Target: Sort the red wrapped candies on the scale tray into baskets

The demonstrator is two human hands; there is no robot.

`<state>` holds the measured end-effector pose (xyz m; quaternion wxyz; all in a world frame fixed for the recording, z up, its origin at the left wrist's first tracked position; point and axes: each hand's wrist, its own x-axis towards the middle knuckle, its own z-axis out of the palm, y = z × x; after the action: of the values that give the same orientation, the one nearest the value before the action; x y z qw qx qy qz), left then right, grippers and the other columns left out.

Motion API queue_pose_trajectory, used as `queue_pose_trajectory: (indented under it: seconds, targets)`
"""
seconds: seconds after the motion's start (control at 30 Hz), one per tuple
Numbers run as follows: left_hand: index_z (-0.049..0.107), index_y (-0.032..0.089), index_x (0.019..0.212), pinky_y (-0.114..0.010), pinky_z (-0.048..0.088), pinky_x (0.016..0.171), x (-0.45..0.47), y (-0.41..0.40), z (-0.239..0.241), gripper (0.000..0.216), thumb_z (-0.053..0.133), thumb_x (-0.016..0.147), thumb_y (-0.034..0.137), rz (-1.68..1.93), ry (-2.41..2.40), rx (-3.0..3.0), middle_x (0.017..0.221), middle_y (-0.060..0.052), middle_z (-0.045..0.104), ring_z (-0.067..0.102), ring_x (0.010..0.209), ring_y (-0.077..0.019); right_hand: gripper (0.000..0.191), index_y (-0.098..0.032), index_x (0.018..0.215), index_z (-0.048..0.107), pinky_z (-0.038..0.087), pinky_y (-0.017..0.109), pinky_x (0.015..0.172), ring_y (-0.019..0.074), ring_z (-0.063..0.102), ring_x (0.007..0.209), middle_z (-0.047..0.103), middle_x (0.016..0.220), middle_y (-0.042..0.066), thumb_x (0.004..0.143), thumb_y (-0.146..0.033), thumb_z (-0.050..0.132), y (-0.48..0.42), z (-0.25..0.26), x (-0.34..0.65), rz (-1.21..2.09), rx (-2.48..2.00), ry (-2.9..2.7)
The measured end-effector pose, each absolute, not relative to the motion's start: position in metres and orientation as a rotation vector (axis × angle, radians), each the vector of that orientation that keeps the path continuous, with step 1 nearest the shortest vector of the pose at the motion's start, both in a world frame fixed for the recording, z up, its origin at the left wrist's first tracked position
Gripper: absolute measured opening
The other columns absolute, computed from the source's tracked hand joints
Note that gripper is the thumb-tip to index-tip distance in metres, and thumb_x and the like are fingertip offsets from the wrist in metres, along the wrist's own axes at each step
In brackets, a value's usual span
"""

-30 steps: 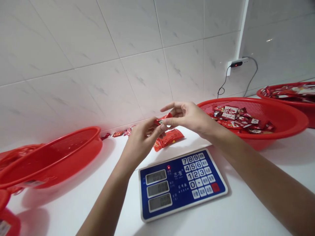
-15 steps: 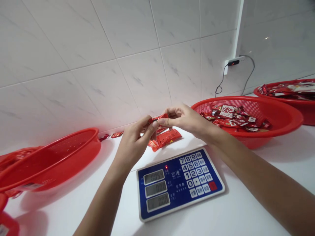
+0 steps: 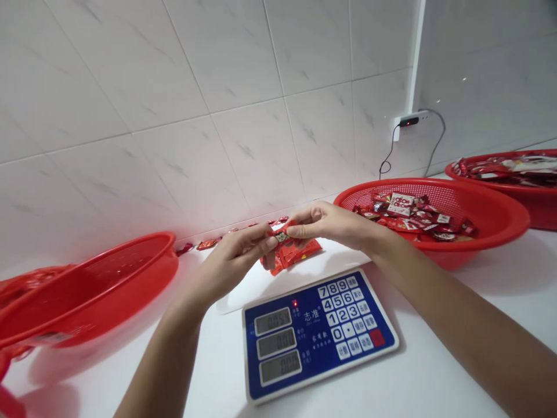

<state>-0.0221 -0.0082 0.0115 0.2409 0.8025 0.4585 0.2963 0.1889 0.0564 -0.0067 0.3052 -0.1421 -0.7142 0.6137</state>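
Between both hands is a small red wrapped candy [image 3: 282,235], its printed side turned toward me. My left hand [image 3: 243,247] pinches its left end between thumb and fingers. My right hand [image 3: 322,226] grips the right end the same way. Just below and behind them, red packets [image 3: 300,253] lie on the white pan [image 3: 235,297] of a digital scale; my fingers partly cover them. In front is the scale's blue panel [image 3: 319,334], with number keys at the right and three lit displays at the left.
At the right stands a red basket [image 3: 491,215] of mixed candies, with another filled red basket [image 3: 543,194] behind it. A red basket [image 3: 143,278] is at the left. Several small candies [image 3: 209,244] lie along the tiled wall. A cable [image 3: 389,159] hangs from a socket.
The candy has been turned so its printed face shows, and the hands have drawn slightly lower and apart. More small candies by the wall have come into sight as the view shifted.
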Motion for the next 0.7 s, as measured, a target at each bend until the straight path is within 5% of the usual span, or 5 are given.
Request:
queue_pose_trajectory:
  seconds: [0.37, 0.57, 0.7]
  targets:
    - [0.064, 0.019, 0.087, -0.033, 0.047, 0.079, -0.0254, -0.0099, 0.0106, 0.028, 0.049, 0.096, 0.041, 0.743, 1.185, 2.166, 0.074, -0.003, 0.067, 0.064, 0.083, -0.0213, 0.033, -0.012, 0.101, 0.078, 0.054, 0.029, 0.087, 0.0147, 0.071, 0.086, 0.076, 0.091, 0.008, 0.084, -0.039, 0.076, 0.0633, -0.0090, 0.1927, 1.768, -0.295, -1.921]
    - [0.060, 0.021, 0.072, -0.028, 0.044, 0.064, -0.0207, -0.0103, 0.0142, 0.029, 0.047, 0.094, 0.035, 0.866, 1.468, 2.410, 0.068, -0.002, 0.068, 0.062, 0.066, -0.0187, 0.020, -0.012, 0.085, 0.077, 0.056, 0.022, 0.079, 0.0097, 0.069, 0.074, 0.075, 0.079, 0.005, 0.087, -0.032, 0.074, 0.0609, -0.0065, 0.1878, 1.787, -0.390, -1.738]
    - [0.058, 0.022, 0.065, -0.025, 0.041, 0.058, -0.0180, -0.0138, 0.0160, 0.030, 0.046, 0.091, 0.029, 0.917, 1.577, 2.524, 0.063, -0.001, 0.069, 0.060, 0.057, -0.0162, 0.042, -0.012, 0.076, 0.072, 0.058, 0.026, 0.069, 0.0139, 0.068, 0.067, 0.074, 0.078, 0.010, 0.085, -0.053, 0.070, 0.0592, -0.0067, 0.1858, 1.769, -0.548, -1.686]
